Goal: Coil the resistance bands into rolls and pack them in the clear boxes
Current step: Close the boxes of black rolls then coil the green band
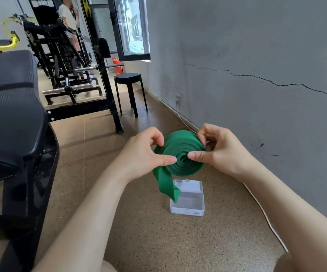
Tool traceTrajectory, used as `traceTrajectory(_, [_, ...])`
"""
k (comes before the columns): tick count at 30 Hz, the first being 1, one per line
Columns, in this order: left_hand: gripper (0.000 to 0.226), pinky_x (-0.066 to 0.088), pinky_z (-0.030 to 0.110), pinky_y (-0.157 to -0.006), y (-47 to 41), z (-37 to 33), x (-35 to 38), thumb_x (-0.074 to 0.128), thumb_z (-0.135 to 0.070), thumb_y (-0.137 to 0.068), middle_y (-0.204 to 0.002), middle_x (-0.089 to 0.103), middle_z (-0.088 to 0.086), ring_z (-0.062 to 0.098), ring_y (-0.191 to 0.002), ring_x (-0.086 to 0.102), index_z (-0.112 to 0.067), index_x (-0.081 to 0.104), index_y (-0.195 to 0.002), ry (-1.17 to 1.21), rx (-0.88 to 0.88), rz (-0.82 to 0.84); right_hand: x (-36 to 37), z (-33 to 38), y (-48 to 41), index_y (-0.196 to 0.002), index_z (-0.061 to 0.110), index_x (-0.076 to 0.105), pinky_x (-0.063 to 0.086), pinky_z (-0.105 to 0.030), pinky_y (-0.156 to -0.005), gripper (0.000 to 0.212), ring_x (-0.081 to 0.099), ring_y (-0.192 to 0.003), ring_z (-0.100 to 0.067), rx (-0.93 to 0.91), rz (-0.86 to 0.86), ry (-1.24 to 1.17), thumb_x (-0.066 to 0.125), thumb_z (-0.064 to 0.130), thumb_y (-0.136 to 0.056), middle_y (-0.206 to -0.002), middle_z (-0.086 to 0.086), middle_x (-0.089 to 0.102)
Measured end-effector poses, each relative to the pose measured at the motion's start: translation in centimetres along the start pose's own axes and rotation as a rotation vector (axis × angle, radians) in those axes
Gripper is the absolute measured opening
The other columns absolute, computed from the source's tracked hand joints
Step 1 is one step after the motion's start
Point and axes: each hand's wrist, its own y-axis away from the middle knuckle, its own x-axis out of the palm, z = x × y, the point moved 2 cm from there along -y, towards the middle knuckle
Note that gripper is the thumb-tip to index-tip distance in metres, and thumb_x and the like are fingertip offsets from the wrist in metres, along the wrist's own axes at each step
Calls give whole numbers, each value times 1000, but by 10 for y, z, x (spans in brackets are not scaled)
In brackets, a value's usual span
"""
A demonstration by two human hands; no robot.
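both hands — left hand (139, 154) and right hand (220, 152) — pinch the green resistance band (184, 154) coil in mid-air, spiral facing the camera, loose tail hanging down over the open clear box (188, 201) on the floor — label unreadable.

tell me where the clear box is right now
In the head view the open clear box sits on the floor, lower centre, directly under the green band and near the white cable.
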Motion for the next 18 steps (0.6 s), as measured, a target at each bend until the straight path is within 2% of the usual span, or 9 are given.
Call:
traceTrajectory(3, [45,56,52,-72,0,0,1,82,-50,-51,-86,68,-1,24,-72,64,-35,47,-74,-3,8,-8,2,-3,0,-67,14,40,42,-20,-47,43,48,-48,-5,44,-7,-149,82,2,-71,-65,-3,59])
traceTrajectory(6, [46,55,46,-66,-1,-1,3,85,-43,-51,-77,66,1,25,-65,60,-32,46,-72,-45,21,-39,4,-6,-1,-68,13,41,41,-19,-44,43,52,-49,-9,111,2,-209,82,2,-70,-70,-13,60])
traceTrajectory(8, [48,47,31,-58,-1,-1,3,89,-36,-51,-69,58,-3,16,-57,51,-30,45,-71,-70,21,-32,5,-6,-1,-71,14,40,38,-20,-40,45,50,-48,-15,188,35,-214,83,1,-69,-76,-24,60])
traceTrajectory(10, [49,34,26,-53,2,-3,4,91,-28,-54,-65,48,-9,5,-53,40,-30,45,-70,-114,27,-7,4,-5,0,-80,13,40,38,-21,-38,45,49,-47,-15,226,89,-161,82,0,-70,-85,-28,62])
traceTrajectory(12, [49,31,25,-52,5,-6,5,91,-26,-54,-63,46,-10,3,-52,38,-30,46,-71,-157,38,21,5,-1,3,-97,19,43,48,-29,-44,47,56,-54,-16,182,164,-9,81,6,-73,-89,-18,64])
traceTrajectory(13, [49,32,25,-52,5,-7,6,91,-26,-54,-63,46,-10,4,-51,39,-29,46,-71,-182,46,35,6,2,4,-107,27,43,54,-35,-55,51,62,-64,-18,129,213,144,80,14,-75,-93,-12,66])
traceTrajectory(15, [49,34,26,-53,6,-9,8,91,-27,-54,-64,51,-9,6,-52,41,-29,46,-72,-243,59,66,8,6,8,-124,45,36,53,-42,-77,62,63,-89,-20,35,297,551,74,33,-77,-102,1,65])
traceTrajectory(16, [49,36,26,-53,5,-9,9,91,-28,-54,-65,53,-8,7,-52,42,-29,46,-72,-266,64,74,9,10,10,-130,49,33,52,-41,-81,65,60,-96,-19,5,302,707,71,42,-78,-104,7,64])
traceTrajectory(18, [48,39,27,-52,4,-9,11,90,-29,-54,-65,54,-8,8,-52,43,-29,45,-72,-281,71,78,12,17,8,-134,51,33,50,-39,-82,65,55,-102,-15,-48,257,791,67,49,-79,-108,14,60])
